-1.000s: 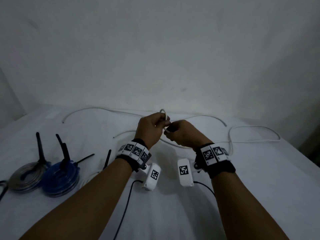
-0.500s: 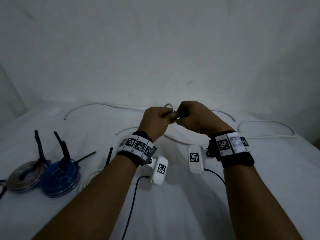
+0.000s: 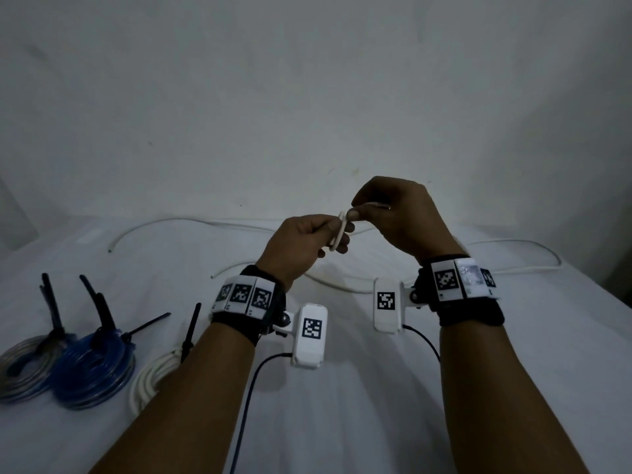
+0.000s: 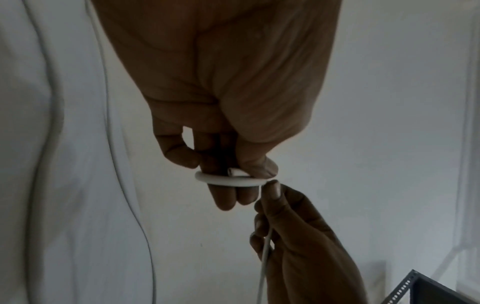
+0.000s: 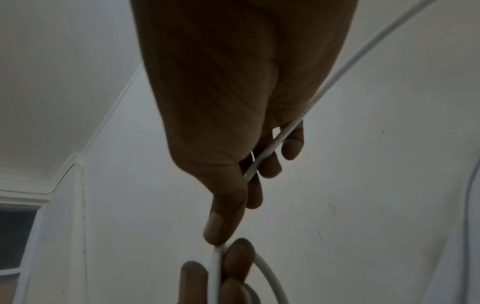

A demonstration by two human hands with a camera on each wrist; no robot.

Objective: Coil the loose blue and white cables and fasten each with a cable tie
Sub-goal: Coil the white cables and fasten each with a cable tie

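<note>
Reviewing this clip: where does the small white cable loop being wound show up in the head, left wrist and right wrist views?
Head: the white cable loop is at centre, edge-on, pinched by the left hand.
Left wrist: lower centre, a ring around the left fingers.
Right wrist: bottom edge, only an arc showing.
Shared landmark: the right hand's thumb tip, at or right beside the loop in every view.

Dim, flat light throughout; wide-angle bending at edges; wrist views soft, slightly blurred, hands underexposed.
</note>
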